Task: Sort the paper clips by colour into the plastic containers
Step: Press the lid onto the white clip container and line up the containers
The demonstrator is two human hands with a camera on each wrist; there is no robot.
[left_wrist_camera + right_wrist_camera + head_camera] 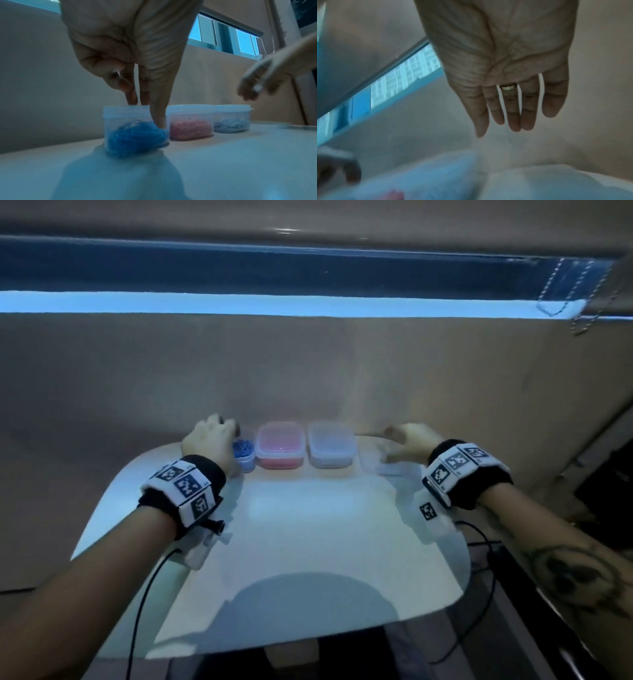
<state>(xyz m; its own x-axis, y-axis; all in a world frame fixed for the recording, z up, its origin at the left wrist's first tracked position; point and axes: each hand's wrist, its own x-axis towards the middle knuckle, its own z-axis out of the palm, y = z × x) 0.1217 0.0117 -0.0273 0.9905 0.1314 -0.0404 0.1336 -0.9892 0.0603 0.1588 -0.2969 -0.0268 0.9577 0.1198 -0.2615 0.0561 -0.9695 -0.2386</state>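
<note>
The blue tub (135,129) stands at the far edge of the white table (308,542), close to the wall, and it has no lid. It is clear plastic, and a heap of blue clips (137,135) fills its lower half. The left hand (209,440) is right over this tub. In the left wrist view its thumb (161,108) lies down the near wall on the outside, and two fingers (132,97) go down behind the rim. The other fingers are curled into the palm. So the hand grips the tub at its rim. I cannot tell if a clip is between the fingers.

Just right of the blue tub stands the pink tub (281,445), with pink clips (190,129) inside. Right of that one is the pale tub (330,445), with pale bluish clips (231,124). Both of these seem to have lids on. The three tubs make one row and stand close to each other.

The right hand (407,443) is beyond the pale tub, well apart from the blue tub. It hangs above the table with fingers (513,115) straight and a little spread, and it holds nothing. One finger has a ring (508,87). Under this hand lies something flat and clear, but it is too blurred to name.

Both wrists have black bands with printed markers (186,484).
</note>
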